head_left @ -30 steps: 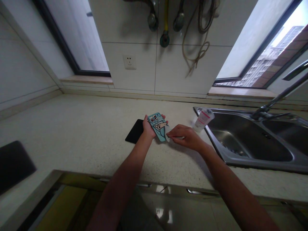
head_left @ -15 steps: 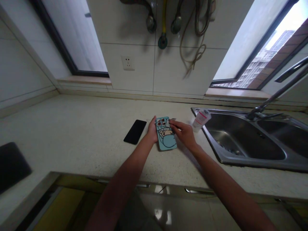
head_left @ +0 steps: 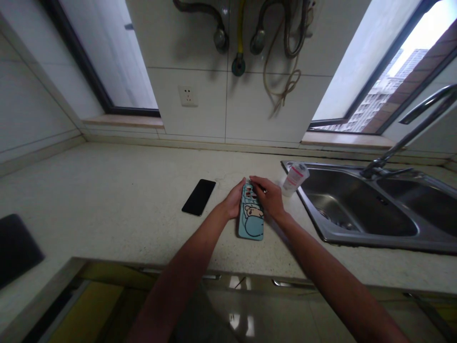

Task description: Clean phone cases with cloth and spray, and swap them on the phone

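A light blue phone case [head_left: 251, 221] with a cartoon figure lies flat on the speckled countertop [head_left: 117, 190]. My left hand [head_left: 235, 200] grips its left edge near the far end. My right hand [head_left: 267, 195] presses down on the case's far end, fingers curled over the camera cut-out, with something small and pale under the fingertips that I cannot make out. A black phone [head_left: 199, 196] lies face up on the counter, a little left of my left hand.
A white tube with a pink label [head_left: 294, 178] lies by the rim of the steel sink [head_left: 321, 224] on the right, with a tap [head_left: 403, 143] behind. A dark flat object [head_left: 16, 247] sits at the counter's left edge. Hoses hang on the tiled wall.
The case was held tilted up off the counter; it now lies flat and has turned lengthwise toward me. My right hand has moved from its near end to its far end.
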Tool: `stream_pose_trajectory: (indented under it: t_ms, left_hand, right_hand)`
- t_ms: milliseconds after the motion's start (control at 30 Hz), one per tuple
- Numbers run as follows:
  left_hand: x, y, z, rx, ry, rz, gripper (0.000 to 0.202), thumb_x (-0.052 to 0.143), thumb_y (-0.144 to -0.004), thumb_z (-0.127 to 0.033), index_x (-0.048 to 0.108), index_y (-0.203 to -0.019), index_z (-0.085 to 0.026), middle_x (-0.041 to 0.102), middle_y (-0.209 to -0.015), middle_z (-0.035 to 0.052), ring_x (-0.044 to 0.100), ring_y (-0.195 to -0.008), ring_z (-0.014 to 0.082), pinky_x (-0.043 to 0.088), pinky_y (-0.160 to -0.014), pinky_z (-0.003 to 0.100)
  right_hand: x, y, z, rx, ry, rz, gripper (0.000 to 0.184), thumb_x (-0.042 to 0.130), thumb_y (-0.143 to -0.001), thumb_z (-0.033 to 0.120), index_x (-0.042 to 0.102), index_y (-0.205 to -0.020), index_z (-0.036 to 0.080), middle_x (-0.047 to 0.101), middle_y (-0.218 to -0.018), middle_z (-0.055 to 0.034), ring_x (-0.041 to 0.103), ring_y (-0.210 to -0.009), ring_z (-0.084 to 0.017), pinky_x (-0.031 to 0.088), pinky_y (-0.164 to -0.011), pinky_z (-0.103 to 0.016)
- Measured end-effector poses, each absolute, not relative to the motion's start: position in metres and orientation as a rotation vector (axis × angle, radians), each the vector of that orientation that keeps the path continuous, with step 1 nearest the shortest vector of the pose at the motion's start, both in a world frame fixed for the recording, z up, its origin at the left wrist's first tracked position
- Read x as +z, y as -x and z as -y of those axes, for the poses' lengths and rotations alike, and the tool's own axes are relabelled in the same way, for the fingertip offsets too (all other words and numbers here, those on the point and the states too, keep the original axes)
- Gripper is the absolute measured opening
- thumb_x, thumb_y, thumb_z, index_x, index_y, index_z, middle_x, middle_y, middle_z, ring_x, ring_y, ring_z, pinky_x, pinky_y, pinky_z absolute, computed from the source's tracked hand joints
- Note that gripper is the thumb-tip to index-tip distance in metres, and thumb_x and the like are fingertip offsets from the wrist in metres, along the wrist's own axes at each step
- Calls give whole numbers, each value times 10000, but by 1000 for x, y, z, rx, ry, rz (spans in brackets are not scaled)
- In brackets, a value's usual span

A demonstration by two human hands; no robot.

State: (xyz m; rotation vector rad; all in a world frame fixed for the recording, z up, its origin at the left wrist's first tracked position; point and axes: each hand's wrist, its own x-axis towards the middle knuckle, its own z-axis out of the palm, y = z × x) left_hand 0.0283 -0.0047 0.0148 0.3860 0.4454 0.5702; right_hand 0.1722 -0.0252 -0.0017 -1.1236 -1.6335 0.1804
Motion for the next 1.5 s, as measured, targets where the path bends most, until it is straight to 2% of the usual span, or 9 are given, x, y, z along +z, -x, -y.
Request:
stream_pose_trajectory:
  t_ms: [133, 233, 500, 800, 900, 1033, 1267, 1500]
  left_hand:
    - [12, -33, 5, 634, -380, -458, 575, 362, -991, -577, 696, -891, -120, 725, -724, 113, 724, -723, 256, 570, -767, 392]
    - [13, -33, 4, 688, -360, -462, 642, 331, -969, -648, 701, -906, -127, 731, -753, 118, 727, -758, 258, 570, -771, 382]
    - [4, -28, -2, 755, -448, -517, 909, 225, -893, -790, 672, -1195, -59, 734, -804, 156, 706, -716, 254, 552, -734, 369]
    - [10, -23, -4, 838, -432, -554, 834, 265, -925, -739, 644, -1253, -73, 728, -774, 150, 707, -678, 240, 565, -700, 354]
    - [11, -21, -7, 860, -381, -549, 831, 275, -916, -750, 647, -1237, -80, 732, -795, 161, 719, -690, 256, 576, -703, 383]
    - [10, -20, -10, 877, -351, -578, 814, 258, -926, -739, 668, -1164, -79, 717, -727, 152, 706, -616, 258, 568, -622, 378]
    - [17, -16, -9, 864, -290, -519, 759, 283, -941, -701, 662, -1186, -90, 743, -857, 177, 731, -757, 292, 579, -717, 422]
    - [22, -15, -6, 868, -329, -514, 767, 259, -946, -697, 666, -1160, -83, 739, -851, 179, 729, -771, 289, 575, -706, 409]
  right_hand:
    - [2, -167, 30, 157, 935, 1846, 414, 510, -871, 93, 740, -1168, 270, 743, -1201, -53, 689, -1135, -211, 545, -1012, -422]
    - [4, -165, 34, 152, 870, 1921, 475, 484, -859, 50, 726, -1198, 279, 739, -1213, -41, 689, -1147, -198, 552, -1015, -409]
    - [9, -158, 46, 242, 757, 1996, 453, 510, -898, 74, 703, -1240, 300, 721, -1248, -29, 692, -1149, -184, 565, -999, -364]
    - [12, -159, 52, 427, 683, 2000, 376, 569, -892, 95, 751, -1152, 297, 777, -1108, -26, 737, -1041, -179, 580, -950, -325]
    - [16, -157, 55, 602, 675, 2061, 303, 586, -920, 162, 756, -1139, 284, 781, -1095, -37, 741, -1024, -177, 580, -939, -323]
    - [23, -162, 57, 739, 685, 2196, 270, 618, -933, 242, 734, -1175, 271, 771, -1122, -50, 727, -1049, -188, 563, -958, -348]
    - [28, -182, 51, 524, 794, 2289, 229, 620, -927, 247, 739, -1121, 265, 749, -1050, -71, 694, -987, -200, 553, -916, -392]
    - [24, -197, 43, 308, 1047, 2215, 208, 600, -889, 213, 757, -1024, 227, 715, -950, -77, 667, -803, -184, 536, -755, -329]
